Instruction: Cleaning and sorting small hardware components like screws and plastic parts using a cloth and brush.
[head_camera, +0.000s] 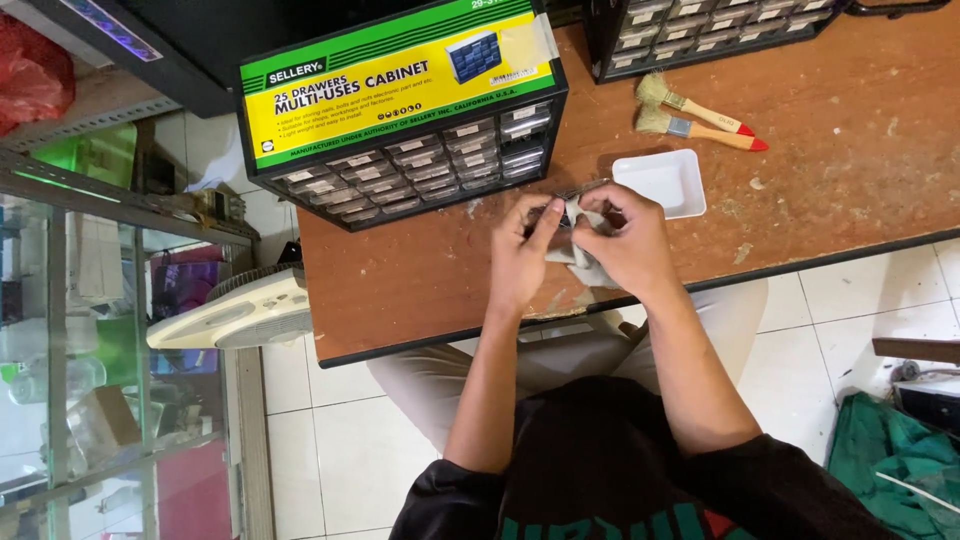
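Both my hands meet over the brown wooden table (840, 170), close to its front edge. My left hand (522, 258) and my right hand (628, 243) together grip a small flat dark object wrapped in a pale grey cloth (580, 262). The cloth hangs down between my palms. My fingers hide most of the dark object, so I cannot tell what it is. A small white square dish (668, 180) lies just beyond my right hand, apart from it.
A black small-parts drawer cabinet (420, 165) with a green and yellow top stands at the back left; a second cabinet (700, 35) is at the back. Two paint brushes (700, 115) lie right of the dish. A glass showcase (90, 330) stands left, a white fan (240, 310) by it.
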